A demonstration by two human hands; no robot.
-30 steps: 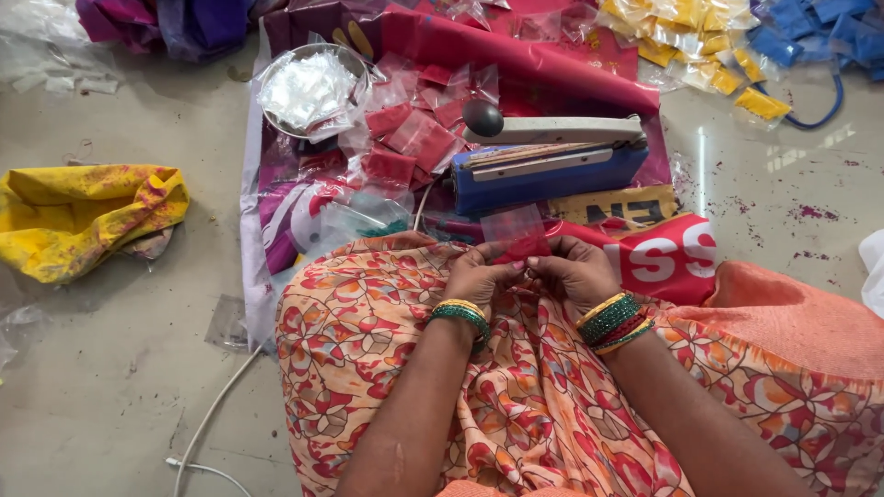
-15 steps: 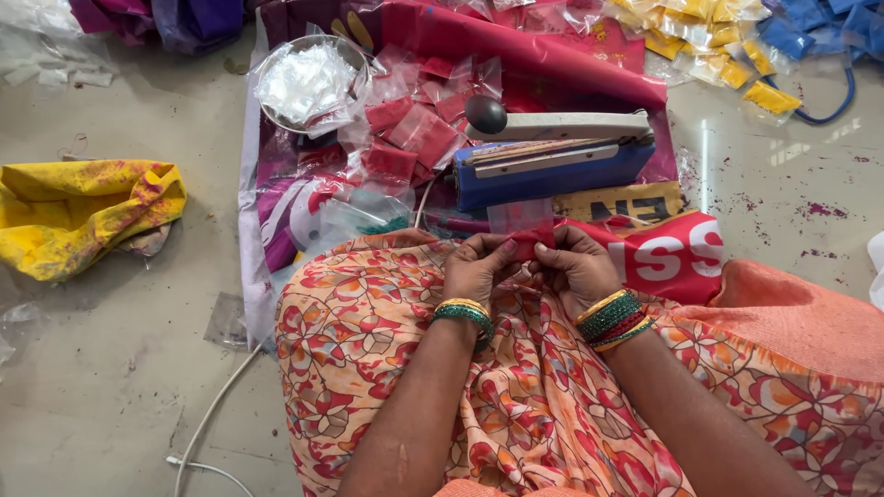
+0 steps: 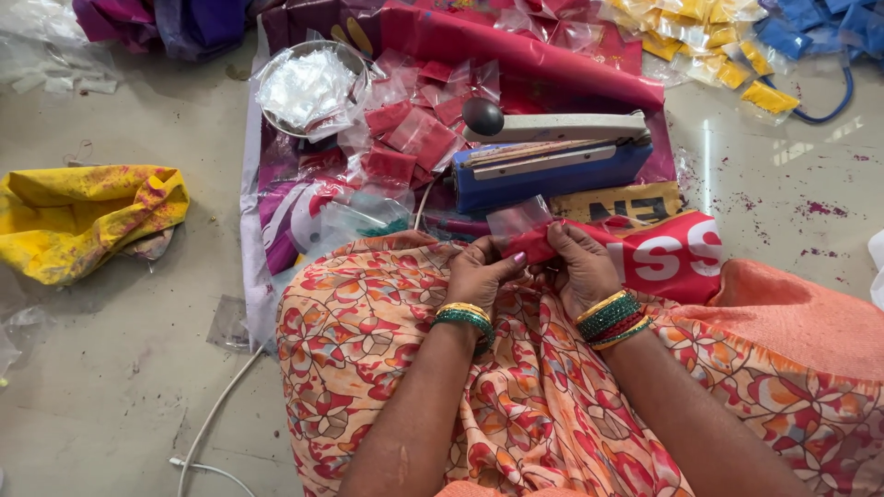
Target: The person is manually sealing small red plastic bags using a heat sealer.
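Both my hands hold one small clear plastic pouch [image 3: 521, 228] with red powder in its lower part, just above my lap. My left hand [image 3: 481, 273] pinches its left side and my right hand [image 3: 580, 267] grips its right side; bangles ring both wrists. Directly beyond the pouch sits a blue heat sealer [image 3: 545, 167] with a white arm and a black knob, its jaw down. A heap of filled red-powder pouches [image 3: 410, 138] lies to the sealer's left on a printed plastic sheet.
A steel bowl of empty clear pouches [image 3: 306, 85] stands at the back left. A stained yellow cloth [image 3: 87, 216] lies on the floor at left. Yellow and blue packets [image 3: 737, 46] are piled at the back right. A white cable [image 3: 216, 423] runs across the floor.
My hands have lifted the pouch slightly and shifted it a little toward the sealer; its clear top now stands more upright between my fingers.
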